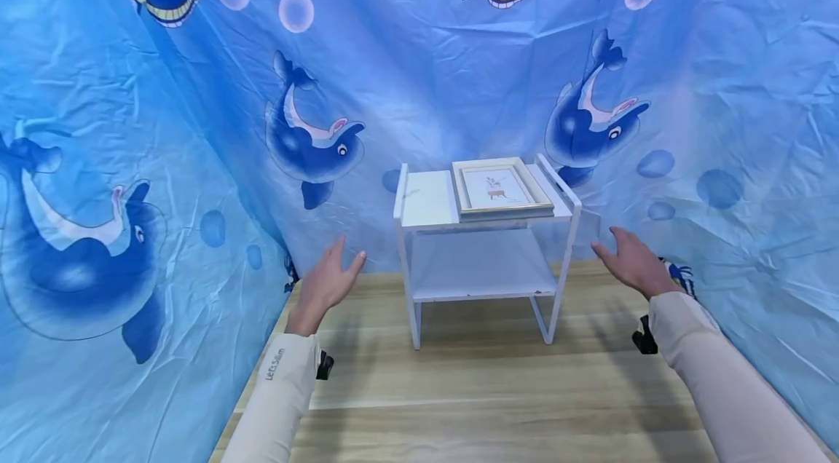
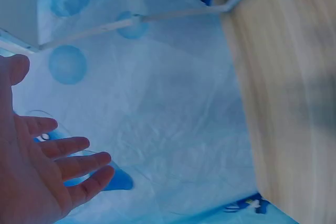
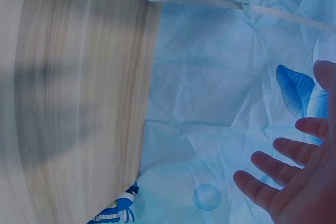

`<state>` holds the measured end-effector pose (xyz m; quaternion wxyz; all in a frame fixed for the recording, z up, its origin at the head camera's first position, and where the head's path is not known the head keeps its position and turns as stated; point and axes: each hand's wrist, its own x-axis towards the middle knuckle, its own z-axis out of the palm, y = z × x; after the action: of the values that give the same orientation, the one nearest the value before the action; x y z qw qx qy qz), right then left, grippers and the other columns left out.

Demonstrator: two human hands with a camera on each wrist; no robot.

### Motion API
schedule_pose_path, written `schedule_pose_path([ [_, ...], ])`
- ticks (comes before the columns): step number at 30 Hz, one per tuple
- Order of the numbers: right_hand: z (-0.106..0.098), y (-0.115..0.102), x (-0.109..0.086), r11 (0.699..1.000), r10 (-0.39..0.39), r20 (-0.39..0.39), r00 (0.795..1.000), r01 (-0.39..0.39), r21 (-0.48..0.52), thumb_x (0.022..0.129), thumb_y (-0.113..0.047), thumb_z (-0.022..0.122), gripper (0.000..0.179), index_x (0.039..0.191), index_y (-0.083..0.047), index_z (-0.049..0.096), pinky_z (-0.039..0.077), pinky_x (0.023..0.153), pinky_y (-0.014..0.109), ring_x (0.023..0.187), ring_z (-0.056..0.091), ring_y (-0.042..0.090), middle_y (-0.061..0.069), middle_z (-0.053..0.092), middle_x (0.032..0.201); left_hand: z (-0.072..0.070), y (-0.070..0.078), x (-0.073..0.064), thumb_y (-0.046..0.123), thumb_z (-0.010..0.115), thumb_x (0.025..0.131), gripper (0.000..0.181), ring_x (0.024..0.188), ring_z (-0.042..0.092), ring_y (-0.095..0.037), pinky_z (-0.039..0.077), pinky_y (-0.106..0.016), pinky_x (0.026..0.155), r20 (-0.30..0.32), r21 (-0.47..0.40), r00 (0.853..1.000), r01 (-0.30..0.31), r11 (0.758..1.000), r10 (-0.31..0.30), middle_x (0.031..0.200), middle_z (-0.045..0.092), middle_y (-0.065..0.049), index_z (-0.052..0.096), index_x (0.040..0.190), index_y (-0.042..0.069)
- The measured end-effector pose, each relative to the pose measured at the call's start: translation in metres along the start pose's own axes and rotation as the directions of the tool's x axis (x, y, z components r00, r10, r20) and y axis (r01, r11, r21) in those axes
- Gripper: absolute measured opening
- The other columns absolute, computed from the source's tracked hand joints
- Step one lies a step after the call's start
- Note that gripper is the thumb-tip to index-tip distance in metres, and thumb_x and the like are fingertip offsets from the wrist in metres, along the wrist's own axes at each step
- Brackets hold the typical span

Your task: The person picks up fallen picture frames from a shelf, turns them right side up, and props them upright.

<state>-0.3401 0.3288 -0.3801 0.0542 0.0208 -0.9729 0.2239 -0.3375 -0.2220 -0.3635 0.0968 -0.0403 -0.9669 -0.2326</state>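
Note:
A picture frame [image 1: 503,212] with a pale border lies flat on the top of a small white side table [image 1: 426,199], towards its right side. Inside the frame is a white print with a small drawing. To the left of the table, my left hand [image 1: 326,281] hangs in the air, fingers spread and nothing held. On the other side my right hand [image 1: 632,265] is held out likewise, apart from the table. Both wrist views show relaxed, parted fingers: the left hand [image 2: 39,171] at the left edge, the right hand [image 3: 299,177] at the right edge.
Blue sheeting [image 1: 459,84] printed with dolphins, fish and bubbles encloses the space at the back and both sides. The table has a lower shelf [image 1: 481,266] and thin white legs standing on a light wood-grain floor [image 1: 485,390].

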Motion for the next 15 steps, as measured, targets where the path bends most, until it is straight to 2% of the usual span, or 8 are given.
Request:
schedule_pose_path([
  [9, -0.010, -0.007, 0.001, 0.999, -0.013, -0.031, 0.999, 0.015, 0.052, 0.103, -0.059, 0.022, 0.089, 0.151, 0.015, 0.011, 0.025, 0.106, 0.071, 0.135, 0.023, 0.061, 0.043, 0.018, 0.150, -0.016, 0.030, 0.003, 0.061, 0.035, 0.100, 0.079, 0.142, 0.032, -0.044, 0.031, -0.063, 0.109, -0.072, -0.054, 0.997, -0.027, 0.998, 0.023, 0.159, 0.027, -0.023, 0.016, 0.160, 0.013],
  [15, -0.014, -0.012, 0.003, 0.996, 0.001, -0.047, 0.999, 0.003, 0.085, 0.104, -0.054, 0.020, 0.084, 0.152, 0.015, 0.010, 0.024, 0.107, 0.071, 0.135, 0.022, 0.061, 0.043, 0.018, 0.151, -0.023, 0.043, 0.005, 0.055, 0.039, 0.102, 0.074, 0.143, 0.032, -0.043, 0.031, -0.062, 0.110, -0.104, -0.078, 0.994, -0.047, 0.996, 0.039, 0.159, 0.028, -0.022, 0.019, 0.160, 0.013],
])
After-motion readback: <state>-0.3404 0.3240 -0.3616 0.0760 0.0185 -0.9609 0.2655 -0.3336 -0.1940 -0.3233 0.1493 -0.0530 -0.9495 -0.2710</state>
